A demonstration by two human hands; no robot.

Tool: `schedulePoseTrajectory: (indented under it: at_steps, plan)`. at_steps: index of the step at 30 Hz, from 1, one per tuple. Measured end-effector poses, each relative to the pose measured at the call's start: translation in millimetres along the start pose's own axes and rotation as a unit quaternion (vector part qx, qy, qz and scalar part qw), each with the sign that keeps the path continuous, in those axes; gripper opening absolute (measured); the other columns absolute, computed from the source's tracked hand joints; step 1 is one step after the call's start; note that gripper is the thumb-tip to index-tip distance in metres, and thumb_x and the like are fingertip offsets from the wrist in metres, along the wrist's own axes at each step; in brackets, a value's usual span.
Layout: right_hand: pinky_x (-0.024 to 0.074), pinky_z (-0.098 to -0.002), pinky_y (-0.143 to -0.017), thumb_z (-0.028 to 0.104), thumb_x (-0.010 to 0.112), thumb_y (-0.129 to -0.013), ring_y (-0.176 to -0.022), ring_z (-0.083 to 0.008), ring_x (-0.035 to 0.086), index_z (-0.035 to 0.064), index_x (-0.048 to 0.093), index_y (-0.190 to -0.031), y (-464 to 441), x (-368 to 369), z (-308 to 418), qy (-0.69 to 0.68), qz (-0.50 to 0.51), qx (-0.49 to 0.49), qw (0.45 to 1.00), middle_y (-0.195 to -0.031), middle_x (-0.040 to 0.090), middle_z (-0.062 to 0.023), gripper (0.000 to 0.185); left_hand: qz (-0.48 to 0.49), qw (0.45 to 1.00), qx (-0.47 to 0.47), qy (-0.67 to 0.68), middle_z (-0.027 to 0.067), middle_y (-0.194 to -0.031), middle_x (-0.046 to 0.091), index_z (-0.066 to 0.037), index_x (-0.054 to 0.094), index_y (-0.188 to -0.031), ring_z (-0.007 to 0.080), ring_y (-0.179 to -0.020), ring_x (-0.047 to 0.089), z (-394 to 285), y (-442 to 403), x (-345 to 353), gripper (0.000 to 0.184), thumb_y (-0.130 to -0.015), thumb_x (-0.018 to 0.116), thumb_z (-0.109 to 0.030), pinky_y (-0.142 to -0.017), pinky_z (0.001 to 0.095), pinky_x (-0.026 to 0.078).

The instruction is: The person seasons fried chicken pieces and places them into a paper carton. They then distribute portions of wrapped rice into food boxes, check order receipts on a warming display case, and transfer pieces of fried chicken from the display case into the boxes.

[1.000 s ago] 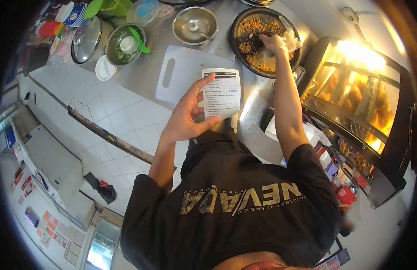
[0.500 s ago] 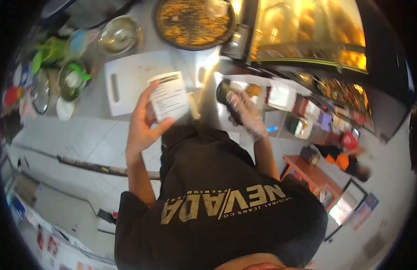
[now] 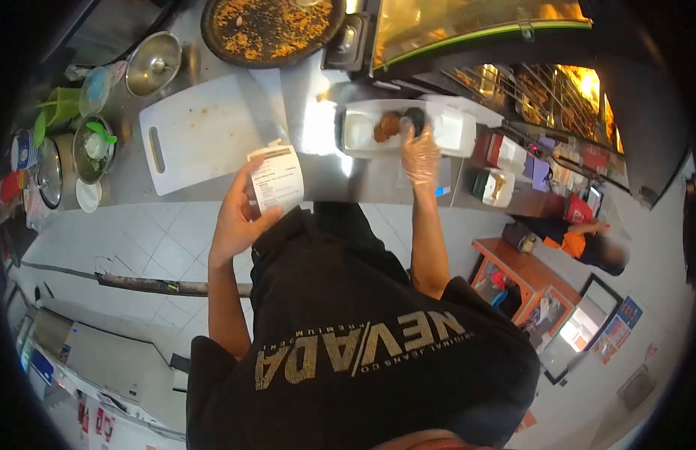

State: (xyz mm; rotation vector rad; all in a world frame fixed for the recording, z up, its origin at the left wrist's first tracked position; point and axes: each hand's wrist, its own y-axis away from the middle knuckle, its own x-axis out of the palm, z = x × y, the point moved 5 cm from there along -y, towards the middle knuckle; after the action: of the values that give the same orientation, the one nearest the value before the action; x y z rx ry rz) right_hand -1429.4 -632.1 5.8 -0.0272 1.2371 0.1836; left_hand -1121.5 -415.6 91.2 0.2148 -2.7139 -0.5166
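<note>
My left hand [image 3: 239,217] pinches a printed paper receipt [image 3: 280,180] by its edges, in front of the white cutting board [image 3: 205,131]. A clear plastic glove covers my right hand [image 3: 420,159], which reaches over a white takeaway box [image 3: 378,148]. Its fingertips are closed on a small black object [image 3: 414,118], partly hidden, whose kind I cannot make out. Brown pieces of food [image 3: 387,126] lie in the box just left of that object.
A round dark pan [image 3: 273,30] with browned bits stands at the back. Metal bowls [image 3: 154,64] are at the left. A lit glass-fronted oven [image 3: 475,34] rises at the back right. Small boxes [image 3: 494,186] line the counter's right, where another person [image 3: 588,244] is.
My right hand has carried the black object right and away from me, over the takeaway box. The receipt is slightly lower and nearer my body. The camera view has shifted.
</note>
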Motion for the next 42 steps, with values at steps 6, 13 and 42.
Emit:
schedulePoseTrajectory:
  at_steps: [6,13,42]
  plan:
    - [0.0462,-0.0453,-0.099,0.044,0.057,-0.094,-0.116,-0.0406,0.061,0.0072,0.056,-0.135,-6.5,-19.5,20.5,-0.09,0.122,0.103,0.983,-0.123,0.065,-0.024,0.055,-0.022,0.999,-0.024,0.029,0.0153,-0.145,0.045,-0.002,0.031,-0.152,0.0254,-0.135,0.047,8.4,12.8,-18.9,0.083,-0.08,0.07,0.009,-0.111,0.0401,0.041]
    - [0.0435,-0.0472,-0.103,0.044,0.062,-0.092,-0.125,-0.04,0.055,0.0064,0.056,-0.132,-9.0,-24.7,30.6,-0.068,0.176,0.176,0.966,-0.137,0.055,-0.0246,0.055,-0.05,0.997,-0.037,0.054,0.0157,-0.145,0.046,-0.001,0.032,-0.152,0.0267,-0.134,0.048,13.6,19.7,-50.6,0.082,-0.079,0.069,0.01,-0.112,0.0401,0.042]
    - [0.0527,-0.045,-0.077,0.042,0.059,-0.097,-0.082,-0.0347,0.068,0.0014,0.066,-0.104,-14.5,-19.0,185.9,-0.213,0.085,-0.27,0.935,-0.1,0.069,-0.018,0.042,0.031,0.988,-0.036,-0.149,0.0147,-0.128,0.057,0.001,0.041,-0.144,0.0196,-0.116,0.058,-26.5,-28.7,-61.5,0.053,-0.094,0.055,0.006,-0.1,0.0305,0.047]
